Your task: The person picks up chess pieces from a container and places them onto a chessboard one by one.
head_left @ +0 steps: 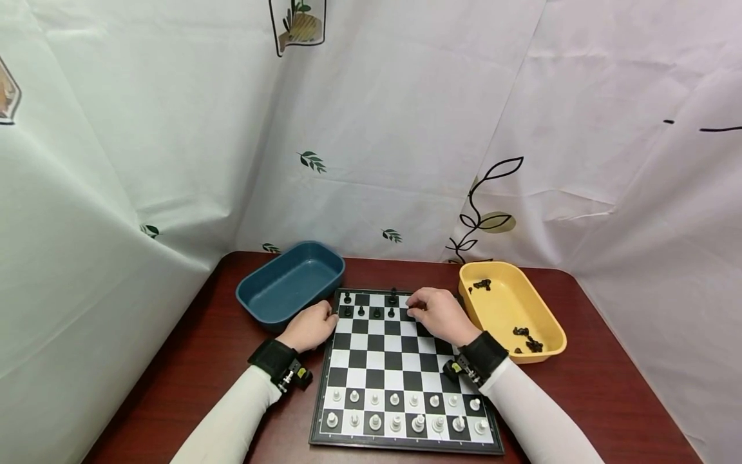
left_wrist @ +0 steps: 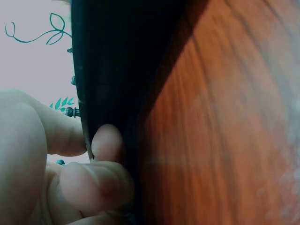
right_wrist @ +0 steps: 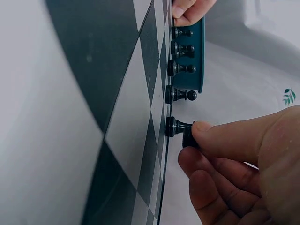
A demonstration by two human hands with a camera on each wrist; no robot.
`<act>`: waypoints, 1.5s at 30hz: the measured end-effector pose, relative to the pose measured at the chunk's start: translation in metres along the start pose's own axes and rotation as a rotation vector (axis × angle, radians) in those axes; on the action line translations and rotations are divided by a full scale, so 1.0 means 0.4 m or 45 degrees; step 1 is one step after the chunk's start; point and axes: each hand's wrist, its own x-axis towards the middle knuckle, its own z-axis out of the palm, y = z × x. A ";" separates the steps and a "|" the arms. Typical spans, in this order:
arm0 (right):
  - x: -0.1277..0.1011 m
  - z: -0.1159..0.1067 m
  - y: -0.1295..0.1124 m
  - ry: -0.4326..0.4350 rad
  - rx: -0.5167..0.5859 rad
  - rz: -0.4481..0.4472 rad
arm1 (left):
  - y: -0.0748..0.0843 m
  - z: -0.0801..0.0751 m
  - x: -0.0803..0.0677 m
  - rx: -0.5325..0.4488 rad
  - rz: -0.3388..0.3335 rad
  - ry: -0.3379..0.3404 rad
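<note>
A chessboard (head_left: 400, 370) lies on the table, white pieces (head_left: 406, 412) filling its two near rows. A few black pieces (head_left: 368, 312) stand on the two far rows. My right hand (head_left: 413, 308) reaches over the far rows. In the right wrist view its thumb and fingers (right_wrist: 206, 131) pinch a black pawn (right_wrist: 177, 127) that stands on the board in line with several other pawns (right_wrist: 180, 95). My left hand (head_left: 313, 325) holds the board's left edge (left_wrist: 105, 75), fingertips (left_wrist: 107, 140) pressed against it.
An empty blue tray (head_left: 290, 283) sits left of the board's far corner. A yellow tray (head_left: 510, 309) on the right holds several black pieces (head_left: 526, 340). White printed sheeting walls in the red-brown table (head_left: 585, 380) on three sides.
</note>
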 end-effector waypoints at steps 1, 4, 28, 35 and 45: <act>0.001 0.000 -0.001 -0.008 -0.005 0.007 | 0.000 0.000 -0.001 0.000 0.001 0.000; 0.004 0.001 -0.002 -0.037 -0.023 0.025 | 0.000 -0.001 -0.003 -0.003 -0.001 -0.001; 0.015 0.007 0.003 -0.151 -0.025 0.046 | -0.003 0.002 -0.002 0.005 -0.002 -0.004; 0.015 0.002 -0.001 -0.157 -0.015 0.043 | -0.002 0.001 -0.001 0.005 0.007 0.009; 0.001 -0.067 -0.008 -0.015 -0.009 -0.023 | -0.005 0.002 0.002 0.003 0.014 0.011</act>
